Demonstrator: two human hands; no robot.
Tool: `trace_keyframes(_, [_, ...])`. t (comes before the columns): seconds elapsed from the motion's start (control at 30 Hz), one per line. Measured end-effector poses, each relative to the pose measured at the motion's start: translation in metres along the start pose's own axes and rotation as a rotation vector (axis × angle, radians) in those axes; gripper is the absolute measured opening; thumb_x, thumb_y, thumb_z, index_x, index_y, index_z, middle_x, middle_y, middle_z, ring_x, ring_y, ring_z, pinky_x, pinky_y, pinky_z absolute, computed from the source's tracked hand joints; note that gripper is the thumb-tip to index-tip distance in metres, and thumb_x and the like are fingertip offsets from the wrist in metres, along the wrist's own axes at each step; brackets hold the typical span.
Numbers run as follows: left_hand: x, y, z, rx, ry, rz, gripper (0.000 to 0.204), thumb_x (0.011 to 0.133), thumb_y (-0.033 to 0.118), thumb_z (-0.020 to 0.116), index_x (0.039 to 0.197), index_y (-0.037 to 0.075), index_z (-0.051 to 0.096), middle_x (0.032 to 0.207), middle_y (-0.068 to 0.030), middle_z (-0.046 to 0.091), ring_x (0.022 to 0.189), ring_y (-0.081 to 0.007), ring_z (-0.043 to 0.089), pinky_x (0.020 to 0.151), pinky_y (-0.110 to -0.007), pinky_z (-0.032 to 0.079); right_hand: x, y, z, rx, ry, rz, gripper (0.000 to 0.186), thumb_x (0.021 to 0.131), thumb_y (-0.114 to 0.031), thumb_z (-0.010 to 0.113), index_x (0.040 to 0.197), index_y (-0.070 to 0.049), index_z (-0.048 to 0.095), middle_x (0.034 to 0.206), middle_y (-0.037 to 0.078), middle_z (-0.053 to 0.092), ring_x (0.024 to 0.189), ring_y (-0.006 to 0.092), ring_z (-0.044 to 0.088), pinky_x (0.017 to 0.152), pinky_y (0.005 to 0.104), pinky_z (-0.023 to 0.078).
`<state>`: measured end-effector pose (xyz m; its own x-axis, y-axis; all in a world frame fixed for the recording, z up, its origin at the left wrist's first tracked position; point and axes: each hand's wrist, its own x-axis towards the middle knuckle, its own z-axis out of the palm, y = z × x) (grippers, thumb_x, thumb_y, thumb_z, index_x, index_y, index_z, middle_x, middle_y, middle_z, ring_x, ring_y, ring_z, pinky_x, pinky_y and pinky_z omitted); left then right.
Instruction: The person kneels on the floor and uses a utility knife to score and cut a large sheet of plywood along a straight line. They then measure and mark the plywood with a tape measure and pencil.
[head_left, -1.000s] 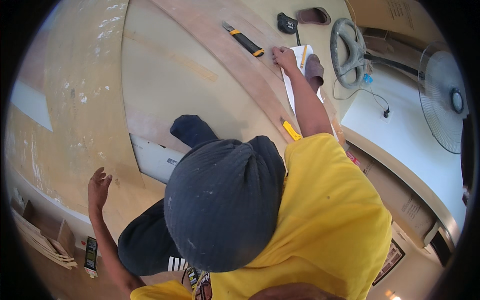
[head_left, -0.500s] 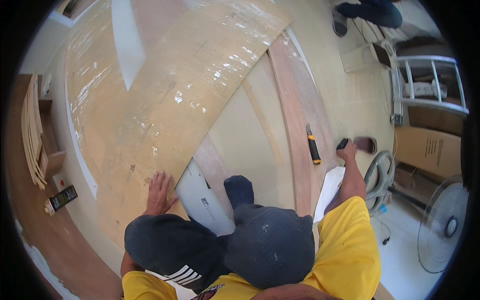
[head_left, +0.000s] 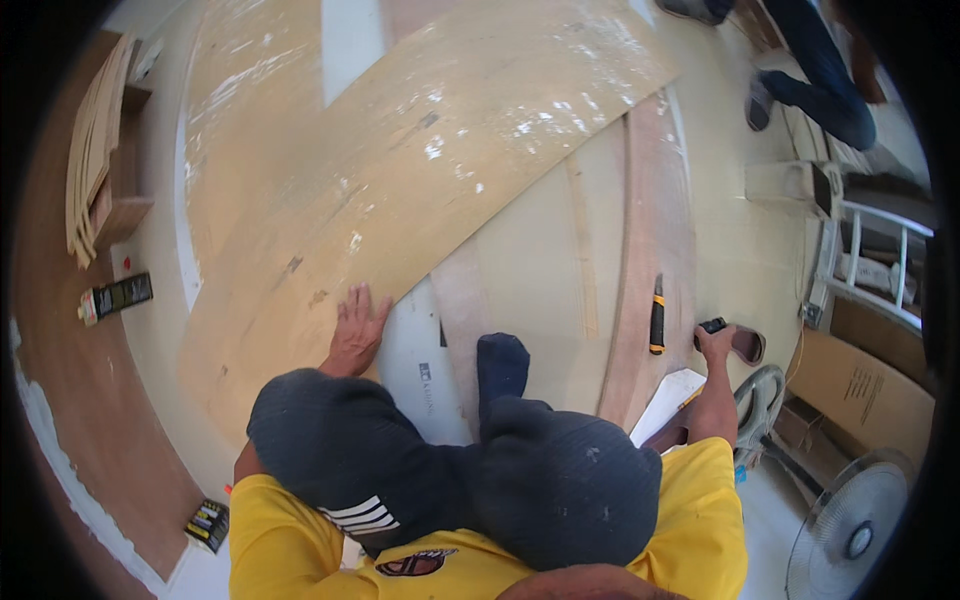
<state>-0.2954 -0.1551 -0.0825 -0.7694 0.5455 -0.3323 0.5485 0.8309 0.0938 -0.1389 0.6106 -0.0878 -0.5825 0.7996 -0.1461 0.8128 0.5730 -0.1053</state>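
Observation:
My left hand [head_left: 358, 325] lies flat with its fingers out on the lower edge of a large tan board [head_left: 350, 190] streaked with white marks. In my right hand [head_left: 716, 345], beyond the wood strips on the right, is a compact black tape measure [head_left: 711, 326], partly covered by the fingers. Left of that hand, a utility knife [head_left: 657, 318] with a black and orange handle rests on a reddish plywood strip [head_left: 630, 290]. A white sheet [head_left: 670, 402] lies below it, close to my right forearm.
My socked foot [head_left: 503, 362] rests between the tan board and the strips. Dark slippers [head_left: 748, 345], a standing fan [head_left: 850, 535], a cardboard box [head_left: 850, 385] and a ladder [head_left: 880, 250] are on the right. Another person's leg [head_left: 820, 90] shows at upper right. Tins [head_left: 115, 297] and stacked wood strips [head_left: 95, 150] are left.
The whole view has shifted, and a second tin shows at lower left. My right hand has drawn slightly toward me with the tape measure. More of the other person's legs shows.

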Motion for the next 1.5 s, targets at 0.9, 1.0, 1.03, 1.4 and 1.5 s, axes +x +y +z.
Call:
trace_keyframes(0.9, [-0.007,-0.062,-0.018,-0.231,0.067,-0.044,0.088,0.076,0.03,0.083,0.148,0.005,0.038,0.153,-0.025,0.035,0.142,-0.0426,0.032,0.116,-0.049,0.028,-0.159,-0.142,-0.095,1.924,-0.561,0.185,0.072,0.09,-0.05,0.046,0.136,0.005,0.047,0.111,0.02,0.064,0.101,0.0387,0.064,0.089,0.0551,0.054])
trace_keyframes(1.0, [-0.004,-0.062,-0.014,-0.169,0.072,-0.041,0.084,0.077,0.029,0.082,0.146,0.005,0.041,0.152,-0.0254,0.036,0.141,-0.0428,0.034,0.115,-0.05,0.03,-0.19,-0.114,-0.104,1.958,-0.414,0.318,0.066,0.091,-0.05,0.045,0.131,0.001,0.052,0.107,0.02,0.064,0.098,0.037,0.064,0.089,0.0556,0.053])
trace_keyframes(1.03, [-0.003,-0.063,-0.014,-0.163,0.064,-0.026,0.082,0.078,0.029,0.082,0.145,0.005,0.041,0.151,-0.0254,0.036,0.14,-0.0427,0.034,0.114,-0.049,0.031,-0.202,-0.1,-0.102,1.953,-0.338,0.426,0.063,0.091,-0.05,0.044,0.128,0.0,0.054,0.106,0.02,0.064,0.097,0.0363,0.063,0.089,0.0557,0.053])
trace_keyframes(1.4, [0.001,-0.077,-0.012,-0.227,0.165,-0.014,0.08,0.079,0.03,0.081,0.144,0.003,0.042,0.148,-0.0263,0.039,0.139,-0.0431,0.034,0.116,-0.05,0.028,-0.296,0.026,-0.051,1.75,-0.484,0.733,0.048,0.092,-0.042,0.056,0.12,-0.004,0.064,0.099,0.014,0.068,0.088,0.0305,0.067,0.077,0.0492,0.055])
trace_keyframes(1.5, [0.009,-0.064,-0.013,-0.304,0.266,0.053,0.089,0.074,0.037,0.084,0.144,0.002,0.042,0.149,-0.0275,0.038,0.14,-0.0449,0.031,0.116,-0.053,0.024,-0.301,0.007,-0.045,1.639,-0.468,0.863,0.05,0.094,-0.041,0.052,0.125,-0.003,0.061,0.099,0.012,0.068,0.089,0.0284,0.067,0.079,0.0465,0.057])
